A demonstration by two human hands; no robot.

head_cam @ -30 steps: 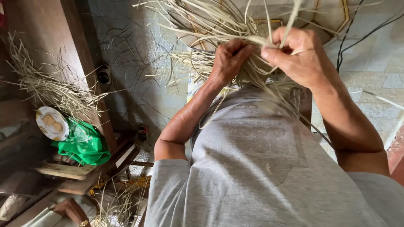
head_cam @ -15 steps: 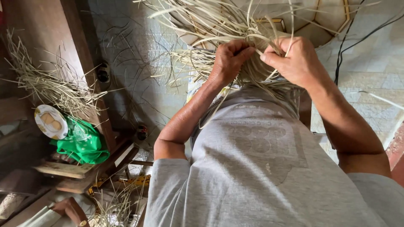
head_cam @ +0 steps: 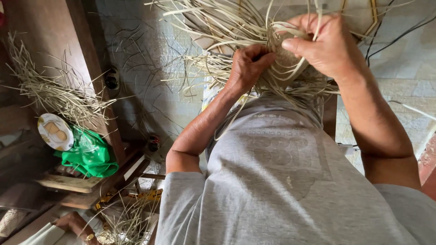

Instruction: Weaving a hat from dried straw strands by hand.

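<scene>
Nearest the camera, across the lower right of the frame, a grey T-shirt (head_cam: 290,181) fills the view, and both bare forearms reach up from it toward the top centre. Just above it the left hand (head_cam: 247,68) is clenched around a bunch of pale straw strips (head_cam: 213,27), knuckles up, pinning them against a small woven piece (head_cam: 286,61), which sits between the two hands and is largely hidden by them. At upper right the right hand (head_cam: 329,45) pinches a single strip between thumb and fingers, bent over the top of the weave. By the look of it the plaiting is mid-course: one strand is being laid over while the rest are held taut. The next move seems to call for threading that strand under its neighbour without letting the left hand's bundle slip. Loose strip ends fan out in every direction over the upper middle of the frame and could snag or hide the right gap. Farther off, at left, a green plastic bag (head_cam: 88,154) lies on a wooden bench (head_cam: 68,183), touching a round patterned plate (head_cam: 55,131), with another heap of dry straw (head_cam: 50,90) above. Dark cables (head_cam: 399,34) cross the tiled floor (head_cam: 408,77) at upper right, well apart from the hands.
</scene>
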